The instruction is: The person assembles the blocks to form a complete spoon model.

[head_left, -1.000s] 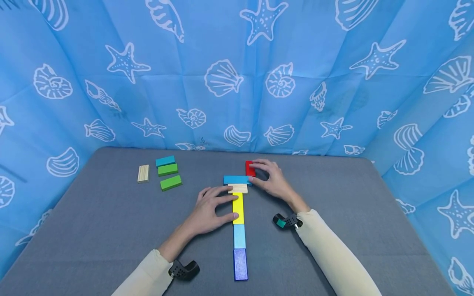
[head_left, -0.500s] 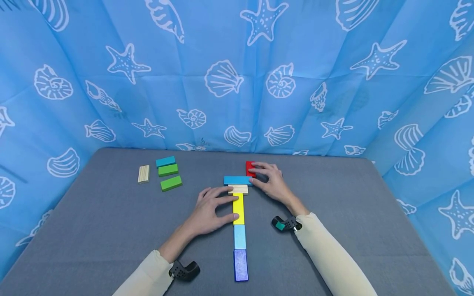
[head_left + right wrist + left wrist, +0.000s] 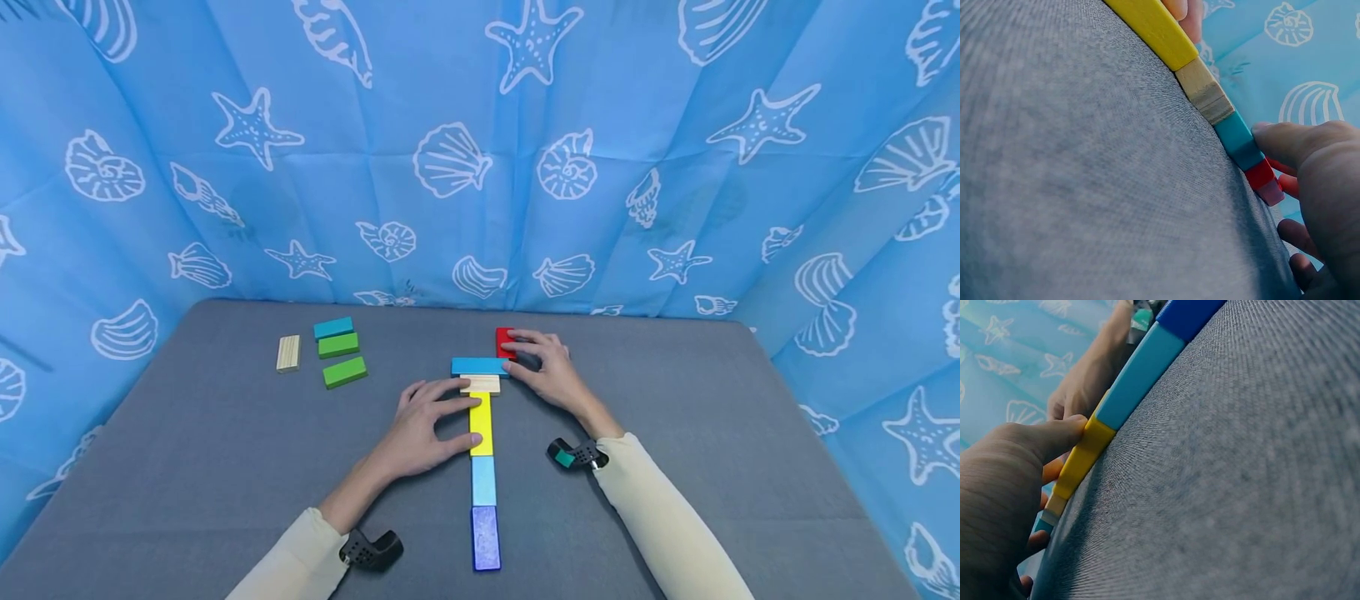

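My left hand [image 3: 418, 429] rests its fingertips on the yellow block [image 3: 481, 423] and the pale wooden block [image 3: 480, 384], fingers spread. In the left wrist view its thumb lies on the yellow block [image 3: 1085, 453]. Below the yellow block, a light blue block [image 3: 483, 480] and a dark blue block [image 3: 486, 537] continue the column. A blue block [image 3: 478, 367] lies crosswise at the top. My right hand [image 3: 551, 371] has its thumb at that block's right end and its fingertips on the red block [image 3: 505, 341], which stands lengthwise behind it.
On the grey table [image 3: 225, 467], at the back left, lie a wooden block [image 3: 288, 353], a teal block [image 3: 333, 328] and two green blocks [image 3: 339, 345]. A blue curtain [image 3: 480, 225] with white sea shapes hangs behind the table's far edge.
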Demonstrator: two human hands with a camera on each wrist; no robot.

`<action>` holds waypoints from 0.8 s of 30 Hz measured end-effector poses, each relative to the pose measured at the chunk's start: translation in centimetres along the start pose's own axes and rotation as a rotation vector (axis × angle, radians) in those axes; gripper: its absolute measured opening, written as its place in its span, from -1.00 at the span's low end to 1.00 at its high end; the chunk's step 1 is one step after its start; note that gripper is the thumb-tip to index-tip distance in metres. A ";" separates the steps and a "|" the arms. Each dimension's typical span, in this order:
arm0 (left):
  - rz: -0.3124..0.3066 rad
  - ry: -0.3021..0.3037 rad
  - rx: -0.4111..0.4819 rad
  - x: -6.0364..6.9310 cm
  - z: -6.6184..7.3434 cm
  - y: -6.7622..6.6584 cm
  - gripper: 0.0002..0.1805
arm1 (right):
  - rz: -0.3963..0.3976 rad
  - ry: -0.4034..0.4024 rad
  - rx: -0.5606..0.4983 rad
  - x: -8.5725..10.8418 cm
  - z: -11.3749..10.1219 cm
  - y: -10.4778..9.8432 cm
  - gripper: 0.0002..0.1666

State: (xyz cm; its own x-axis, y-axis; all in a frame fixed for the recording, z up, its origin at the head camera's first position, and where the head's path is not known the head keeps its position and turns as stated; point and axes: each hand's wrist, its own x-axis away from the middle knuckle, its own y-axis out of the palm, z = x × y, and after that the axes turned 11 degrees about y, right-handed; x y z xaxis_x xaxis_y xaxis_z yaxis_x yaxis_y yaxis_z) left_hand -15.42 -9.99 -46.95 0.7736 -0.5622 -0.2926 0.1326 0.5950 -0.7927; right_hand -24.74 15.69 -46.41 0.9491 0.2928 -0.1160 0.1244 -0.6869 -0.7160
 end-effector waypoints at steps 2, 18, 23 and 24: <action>-0.003 0.000 -0.001 0.0 0.0 0.0 -0.38 | 0.000 0.000 0.002 0.0 0.0 0.1 -0.51; 0.010 0.005 0.001 0.0 0.2 -0.1 -0.40 | -0.002 0.011 0.009 0.0 0.1 0.0 -0.52; 0.032 0.012 0.018 -0.1 0.3 -0.5 -0.38 | -0.005 0.020 0.009 0.0 0.0 0.0 -0.51; 0.039 0.012 0.023 -0.1 0.3 -0.6 -0.37 | -0.007 0.023 0.010 0.0 -0.1 0.0 -0.51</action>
State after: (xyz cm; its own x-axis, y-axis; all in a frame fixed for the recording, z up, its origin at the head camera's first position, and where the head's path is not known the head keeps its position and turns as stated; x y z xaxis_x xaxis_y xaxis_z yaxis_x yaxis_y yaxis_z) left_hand -15.38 -10.16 -46.32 0.7711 -0.5452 -0.3290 0.1171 0.6292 -0.7683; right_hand -24.68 15.66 -46.39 0.9546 0.2821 -0.0958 0.1278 -0.6782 -0.7237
